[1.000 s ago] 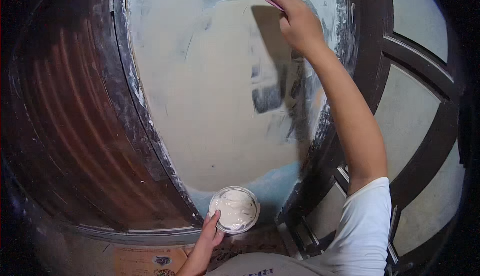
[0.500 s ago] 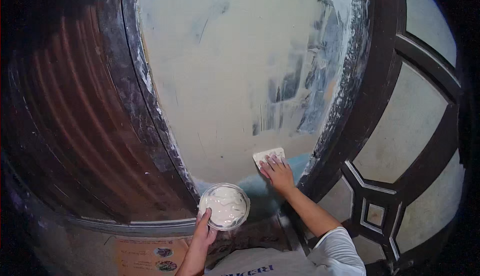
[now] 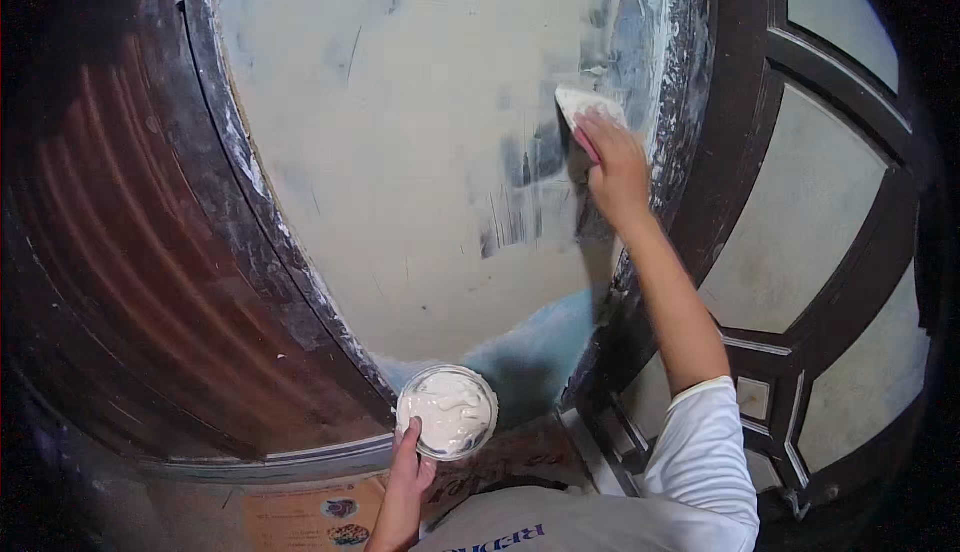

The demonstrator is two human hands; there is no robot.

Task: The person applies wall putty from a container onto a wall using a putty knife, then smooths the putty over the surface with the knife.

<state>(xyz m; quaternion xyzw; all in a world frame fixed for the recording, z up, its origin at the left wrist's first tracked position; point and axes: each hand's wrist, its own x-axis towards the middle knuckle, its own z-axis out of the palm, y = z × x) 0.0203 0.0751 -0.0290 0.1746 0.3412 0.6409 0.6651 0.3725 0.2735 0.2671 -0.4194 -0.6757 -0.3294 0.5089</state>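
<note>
My left hand (image 3: 410,462) grips a round tub (image 3: 448,413) at its rim, thumb over the edge. Creamy white filler paste (image 3: 450,407) lies inside, smeared up the walls. Higher up and to the right, my right hand (image 3: 615,157) is closed round a flat spreader (image 3: 588,107) coated with white paste. It is tilted at the wall panel (image 3: 380,182), near the grey patchy strip on its right side; whether its edge touches cannot be made out. Cream filler covers most of the panel, while a blue-green area (image 3: 540,342) shows at the bottom.
Dark, paste-smeared frame edges border the panel on the left (image 3: 270,212) and right (image 3: 680,82). A brown wooden surface (image 3: 130,252) curves away at left. At right stands a dark door (image 3: 740,182) with pale insets. Printed cardboard (image 3: 310,514) lies on the floor.
My right hand has moved the spreader up from the panel's lower right to its upper right, tilting it. My left hand and the tub stay nearly in place. The view has shifted slightly.
</note>
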